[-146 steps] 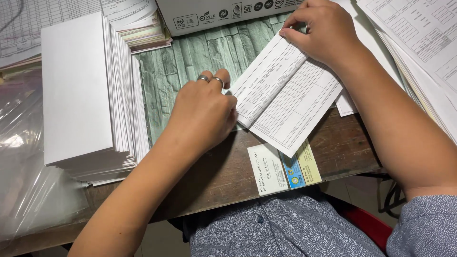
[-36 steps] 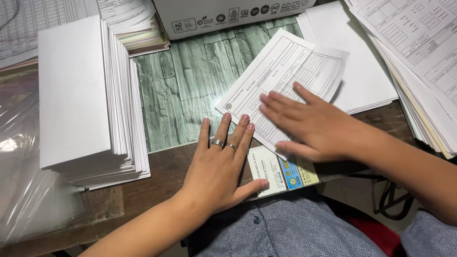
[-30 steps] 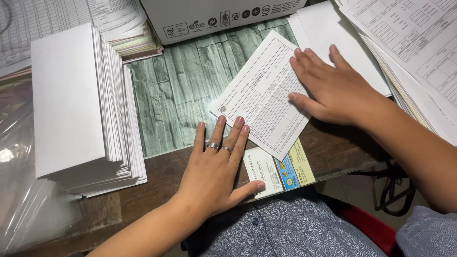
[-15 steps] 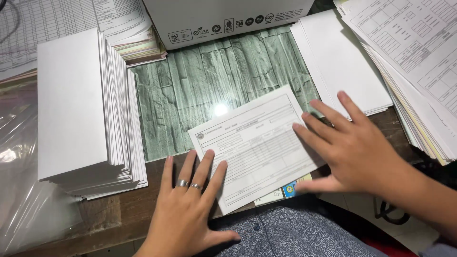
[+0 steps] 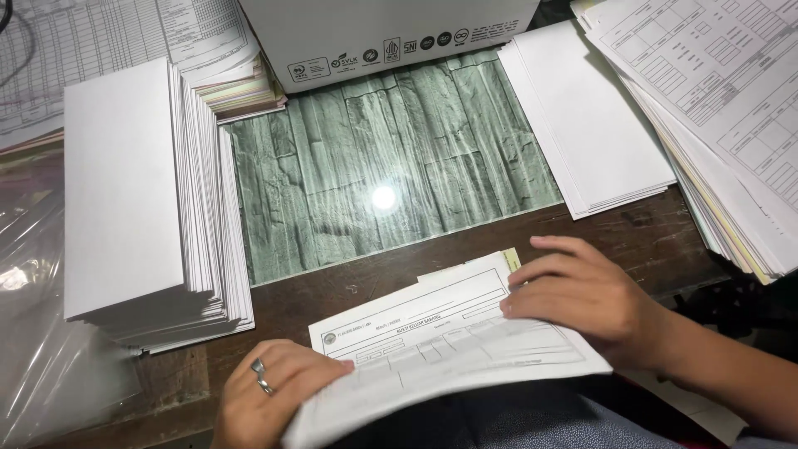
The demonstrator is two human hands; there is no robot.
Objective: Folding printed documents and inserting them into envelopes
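On the dark wooden bench [image 5: 274, 308], at six o'clock, a thin white printed paper form [image 5: 449, 349] is held: light, floppy, best gripped at its edges. The right hand [image 5: 586, 299] lies spread flat on it; the ringed left hand [image 5: 270, 399] pinches its lower-left corner.

form: white printed sheet [image 5: 440, 349] with ruled table boxes
pose: near edge curled upward
place: dark wooden desk edge

We cannot see the fingertips of our left hand [image 5: 270, 391]; the printed form [image 5: 449, 353] covers them. The form's near left corner and the white box [image 5: 391, 33] at the far side run out of view, and their print is too small to tell.
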